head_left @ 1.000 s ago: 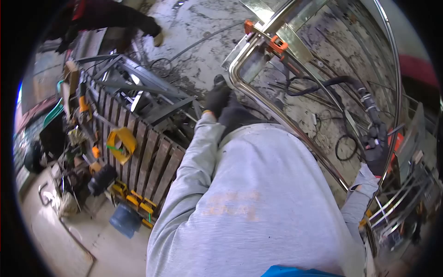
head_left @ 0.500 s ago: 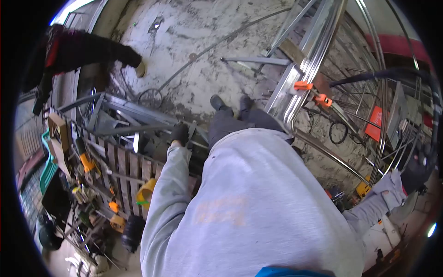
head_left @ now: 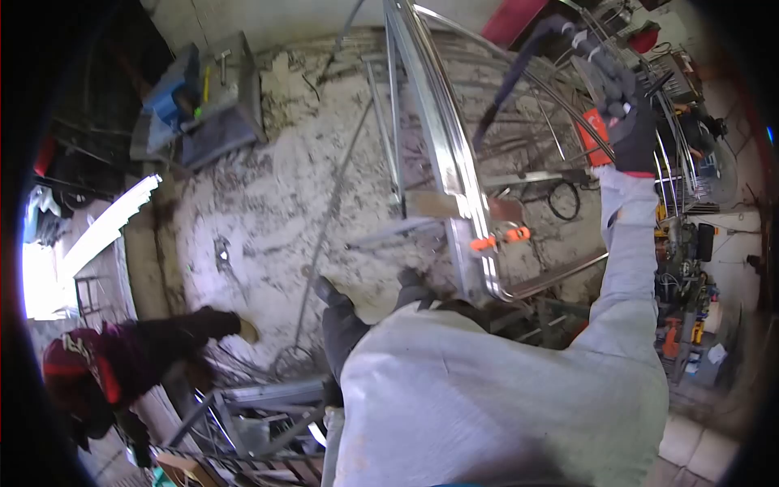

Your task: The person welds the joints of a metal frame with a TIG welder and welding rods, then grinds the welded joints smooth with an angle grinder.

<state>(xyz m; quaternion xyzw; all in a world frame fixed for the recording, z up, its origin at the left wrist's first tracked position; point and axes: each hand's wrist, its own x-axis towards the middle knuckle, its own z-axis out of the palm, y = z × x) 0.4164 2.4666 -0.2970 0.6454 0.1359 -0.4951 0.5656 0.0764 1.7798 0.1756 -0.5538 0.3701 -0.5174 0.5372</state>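
Observation:
My right hand point(head_left: 633, 142), in a dark glove with a red cuff, is raised at the upper right, closed around a thick black cable point(head_left: 531, 57). The cable arches up from the hand and hangs down beside shiny bent metal tubes point(head_left: 458, 162). Orange clamps point(head_left: 513, 235) sit on these tubes near their lower bend. Low at my left side, my left hand point(head_left: 333, 395) is mostly hidden by my body; only a dark patch of glove shows above the grey sleeve. It is nearest to a grey metal frame point(head_left: 272, 394), and its fingers cannot be made out.
Another person point(head_left: 97, 365) bends over at the lower left, one foot on the stained floor point(head_left: 260, 227). A grey stand with a blue piece point(head_left: 174, 93) and a hammer is at the upper left. A red-orange box point(head_left: 592, 134) lies near my right hand. Tools point(head_left: 698, 316) crowd the right side.
My view has turned to the right and up. My right hand has risen and come forward with the cable. My left hand has dropped mostly behind my body.

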